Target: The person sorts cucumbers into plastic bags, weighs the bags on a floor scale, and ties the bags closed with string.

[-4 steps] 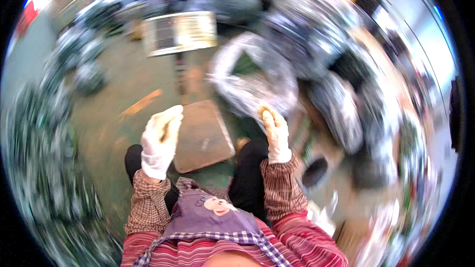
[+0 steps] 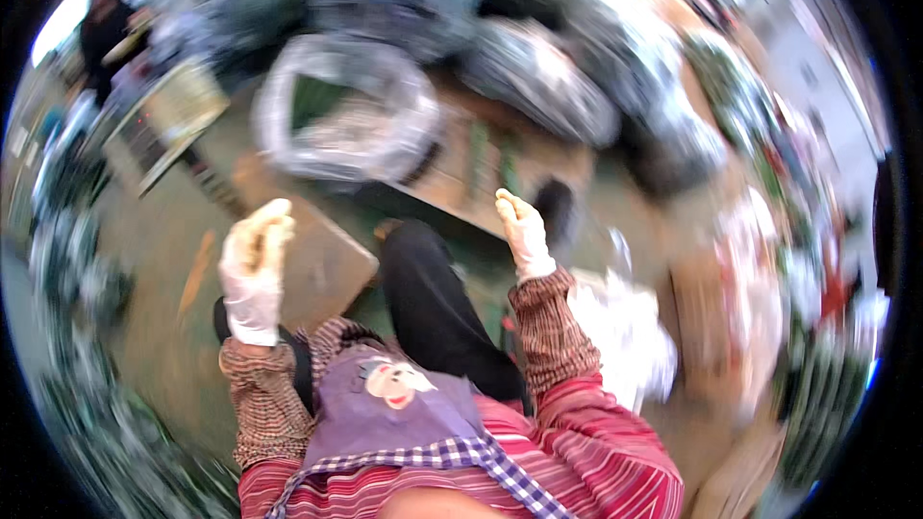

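Through the head view I saw the white-gloved left grip, fingers bent, beside a flat brown plate. The gloved right grip was well apart, to the right. Blur hid whether either held anything. Farther off stood an open clear bag; white plastic lay near right.
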Demonstrator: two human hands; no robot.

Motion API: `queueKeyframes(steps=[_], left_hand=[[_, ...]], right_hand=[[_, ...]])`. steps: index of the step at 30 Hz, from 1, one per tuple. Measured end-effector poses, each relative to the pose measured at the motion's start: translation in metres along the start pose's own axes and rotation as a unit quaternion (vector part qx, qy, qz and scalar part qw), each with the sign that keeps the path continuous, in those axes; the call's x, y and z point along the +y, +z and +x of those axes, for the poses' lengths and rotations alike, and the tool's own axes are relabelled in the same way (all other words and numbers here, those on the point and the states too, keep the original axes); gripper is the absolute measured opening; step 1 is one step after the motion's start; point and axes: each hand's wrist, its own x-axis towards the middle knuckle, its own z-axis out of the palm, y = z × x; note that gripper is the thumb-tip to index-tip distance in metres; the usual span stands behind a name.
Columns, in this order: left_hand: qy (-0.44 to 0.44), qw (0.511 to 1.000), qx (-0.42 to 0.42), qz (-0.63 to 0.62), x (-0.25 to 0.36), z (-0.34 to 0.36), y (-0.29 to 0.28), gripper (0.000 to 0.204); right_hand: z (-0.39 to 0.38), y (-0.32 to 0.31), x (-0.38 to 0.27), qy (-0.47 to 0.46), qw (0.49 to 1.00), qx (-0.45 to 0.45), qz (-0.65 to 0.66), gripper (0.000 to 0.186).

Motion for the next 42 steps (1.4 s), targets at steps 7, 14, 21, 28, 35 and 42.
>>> queueKeyframes(steps=[7,14,21,28,35,42], left_hand=[[0.003,0.965,-0.26,0.038,-0.048,0.064,0.039,0.022],[0.057,0.902,-0.369,0.217,-0.05,0.06,0.096,0.024],[0.071,0.89,-0.349,0.283,-0.035,0.048,0.097,0.024],[0.04,0.904,-0.34,0.255,-0.044,0.042,0.081,0.026],[0.017,0.905,-0.383,0.182,-0.043,0.021,0.109,0.02],[-0.106,0.75,-0.64,0.128,-0.064,-0.061,0.195,0.029]], right_hand=[[-0.217,-0.027,0.204,0.271,0.853,0.318,-0.312,0.028],[-0.215,0.067,0.307,0.358,0.886,0.22,-0.195,0.037],[-0.188,0.105,0.29,0.383,0.867,0.235,-0.213,0.043],[-0.207,0.048,0.299,0.315,0.92,0.233,0.002,0.018],[-0.204,-0.037,0.218,0.202,0.904,0.308,-0.216,0.019],[-0.175,-0.06,0.122,0.086,0.93,0.325,0.146,0.025]])
